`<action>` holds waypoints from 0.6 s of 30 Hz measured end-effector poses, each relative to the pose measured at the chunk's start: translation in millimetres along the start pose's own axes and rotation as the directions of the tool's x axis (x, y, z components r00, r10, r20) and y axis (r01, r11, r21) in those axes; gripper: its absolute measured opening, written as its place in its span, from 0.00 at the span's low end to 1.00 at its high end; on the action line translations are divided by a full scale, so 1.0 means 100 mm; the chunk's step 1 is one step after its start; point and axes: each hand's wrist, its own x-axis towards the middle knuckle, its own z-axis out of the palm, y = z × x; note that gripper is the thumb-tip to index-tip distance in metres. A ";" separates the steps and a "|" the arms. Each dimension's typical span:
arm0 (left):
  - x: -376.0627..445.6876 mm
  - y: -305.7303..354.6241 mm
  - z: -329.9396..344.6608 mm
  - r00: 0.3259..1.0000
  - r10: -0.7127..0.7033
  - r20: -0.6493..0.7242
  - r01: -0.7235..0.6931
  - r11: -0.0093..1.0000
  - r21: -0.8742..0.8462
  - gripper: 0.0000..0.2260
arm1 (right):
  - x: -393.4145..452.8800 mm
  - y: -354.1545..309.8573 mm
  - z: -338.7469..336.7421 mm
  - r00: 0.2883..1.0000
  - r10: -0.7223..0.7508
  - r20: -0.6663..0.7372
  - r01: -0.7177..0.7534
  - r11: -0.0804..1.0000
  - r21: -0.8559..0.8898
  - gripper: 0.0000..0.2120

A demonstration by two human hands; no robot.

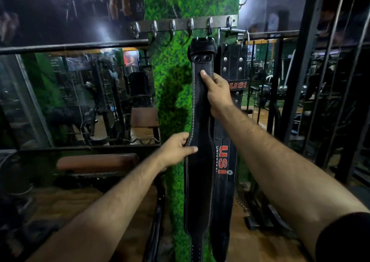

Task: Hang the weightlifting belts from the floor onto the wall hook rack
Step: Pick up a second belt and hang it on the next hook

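The steel wall hook rack [183, 24] crosses a green artificial-grass pillar [172, 93]; its left hooks stand free, with mirror beside. A black stitched leather weightlifting belt [199, 171] hangs vertically, buckle up at a hook, touching a black belt with red USI lettering [224, 159] to its right. The right hand [217, 94] grips its upper strap, thumb on front. The left hand [177, 148] pinches its left edge, fingers curled.
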 end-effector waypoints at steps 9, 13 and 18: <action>0.22 0.69 0.02 0.922 0.147 -0.359 -0.265 0.914 -0.307 0.08 | -0.12 0.16 0.17 0.979 -0.162 0.122 0.184 0.963 -0.199 0.14; 0.25 0.66 -0.02 0.804 0.117 -0.583 -0.348 0.888 -0.302 0.08 | -0.43 0.57 0.11 0.964 -0.166 0.206 0.236 0.894 -0.382 0.20; 0.21 0.75 -0.19 0.735 0.184 -0.653 -0.444 0.858 -0.258 0.11 | -0.79 1.04 -0.03 0.952 -0.109 0.285 0.242 0.837 -0.490 0.13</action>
